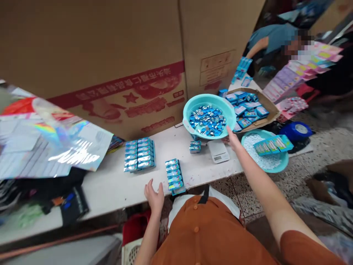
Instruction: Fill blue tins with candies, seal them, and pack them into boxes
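My left hand (154, 195) is raised near the table's front edge, fingers apart and holding nothing. Just right of it stands a row of small blue boxes (174, 175), and a larger block of the same boxes (139, 154) sits farther back. With my right hand (231, 140) I grip the near right rim of a turquoise basin (188, 127); the thumb shows at the rim and the other fingers are partly hidden beneath. Small round blue and silver pieces (208, 120) lie in the basin. Close below that hand is a white digital scale (218, 151).
Large cardboard cartons (124, 44) wall off the table's back. At right are a carton tray of blue boxes (268, 106) and a second turquoise basin (285, 162) with white granules and a box strip. Shiny plastic-wrapped sheets (49, 147) lie left. Another person (271, 42) bends at far right.
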Available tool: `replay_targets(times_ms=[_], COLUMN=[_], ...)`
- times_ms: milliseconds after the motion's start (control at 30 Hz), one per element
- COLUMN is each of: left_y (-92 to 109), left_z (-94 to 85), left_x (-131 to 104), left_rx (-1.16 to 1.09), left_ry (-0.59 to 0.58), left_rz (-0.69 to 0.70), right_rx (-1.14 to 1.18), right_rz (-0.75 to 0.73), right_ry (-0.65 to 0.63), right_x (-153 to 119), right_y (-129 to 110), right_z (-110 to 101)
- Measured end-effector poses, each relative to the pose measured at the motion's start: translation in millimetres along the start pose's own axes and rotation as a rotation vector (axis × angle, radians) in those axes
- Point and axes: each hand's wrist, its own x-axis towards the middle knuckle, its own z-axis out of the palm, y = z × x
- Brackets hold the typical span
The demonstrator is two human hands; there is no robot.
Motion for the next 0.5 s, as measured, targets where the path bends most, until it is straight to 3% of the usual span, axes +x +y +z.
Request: replay_targets(times_ms=[133,300,400,500], left_y=[8,15,18,16], left_z=[4.8,9.4,8.9,4.4], left_x=[-35,-47,-45,-41], left_rx=[-0.019,-0.083,-0.140,-0.182], left_ry=[-0.005,0.029,0.014,-0.014], left_rz=[-0.087,-0.151,-0.134,-0.109], right_rx=[-0.038,0.100,0.130,0.155], right_rz=[0.089,0.113,0.106,0.071], right_ry=[-0.067,-0.010,0.014,0.038], right_x=[10,7,-10,-42], right_y=[-6,-20,-28,-30], right_z=[10,14,0,-29])
